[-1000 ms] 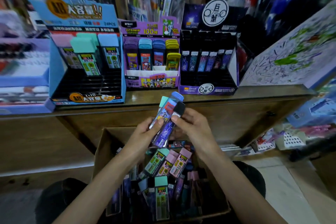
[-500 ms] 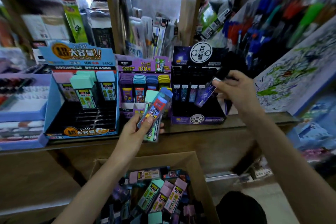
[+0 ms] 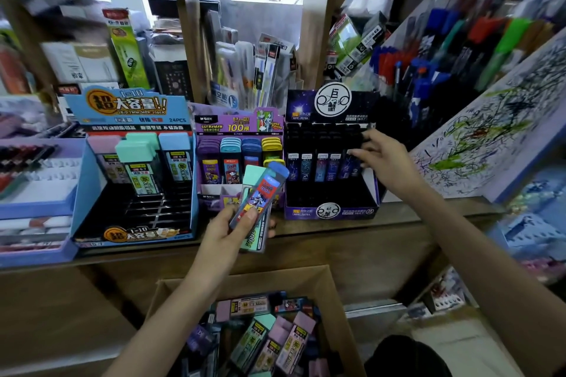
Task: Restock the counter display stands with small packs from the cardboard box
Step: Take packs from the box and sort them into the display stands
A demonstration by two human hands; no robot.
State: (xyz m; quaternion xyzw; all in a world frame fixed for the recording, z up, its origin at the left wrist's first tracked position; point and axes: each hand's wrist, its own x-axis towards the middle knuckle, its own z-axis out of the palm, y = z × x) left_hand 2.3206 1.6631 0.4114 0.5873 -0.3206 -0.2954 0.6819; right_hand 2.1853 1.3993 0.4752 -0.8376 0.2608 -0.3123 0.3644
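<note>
A cardboard box (image 3: 245,277) below the counter holds several small packs (image 3: 275,343). My left hand (image 3: 226,229) grips two packs, a blue-capped one (image 3: 260,193) over a teal-capped one (image 3: 252,174), in front of the purple display stand (image 3: 239,122). My right hand (image 3: 386,156) reaches to the black display stand (image 3: 330,211). Its thumb and fingertips pinch the cap of a dark purple pack (image 3: 347,167) that stands in the rightmost slot of the back row. A blue display stand (image 3: 92,193) with three big-capped packs sits at the left.
The three stands line a wooden counter (image 3: 398,217). Behind them, shelves hold pens and stationery (image 3: 251,76). A scribbled test board (image 3: 490,131) leans at the right. Lilac trays (image 3: 33,193) stand at the far left.
My right hand took the dark purple pack from the bundle over the box, carried it up right and set it into the black stand. My left hand rose with the other two packs.
</note>
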